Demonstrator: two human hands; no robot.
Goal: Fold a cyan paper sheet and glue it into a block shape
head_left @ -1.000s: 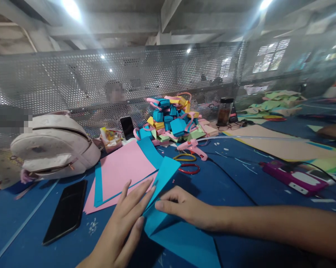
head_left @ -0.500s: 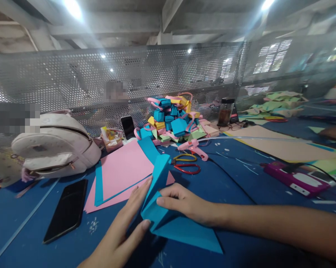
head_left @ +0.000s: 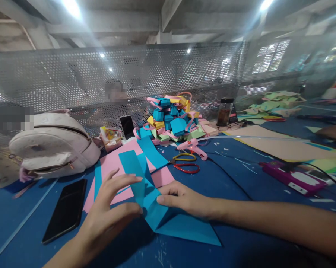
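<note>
A folded sheet of blue paper [head_left: 189, 229] stands partly raised over the table, creased in several places. My right hand [head_left: 181, 199] pinches its middle fold between thumb and fingers. At the left flap of this paper is my left hand [head_left: 112, 204], thumb and fingers spread apart, the fingertips at the flap's surface. Whether they press on it I cannot tell. Behind the folded piece lie pink sheets [head_left: 164, 176] and another blue piece [head_left: 154, 153]. Scissors [head_left: 187, 168] with one red and one yellow handle rest beyond my right hand, beside a pink glue gun [head_left: 192, 146].
A black phone [head_left: 65, 210] and a white backpack [head_left: 54, 145] are at left. Blue, yellow and pink paper boxes [head_left: 173, 119] are heaped at the back. To the right are a purple power strip [head_left: 292, 178], its cable, a jar [head_left: 224, 111] and large paper sheets [head_left: 276, 143].
My left hand has opened and drawn back to the left. The blue paper's upright flap has swung left and spread out. My right hand keeps its hold in nearly the same place.
</note>
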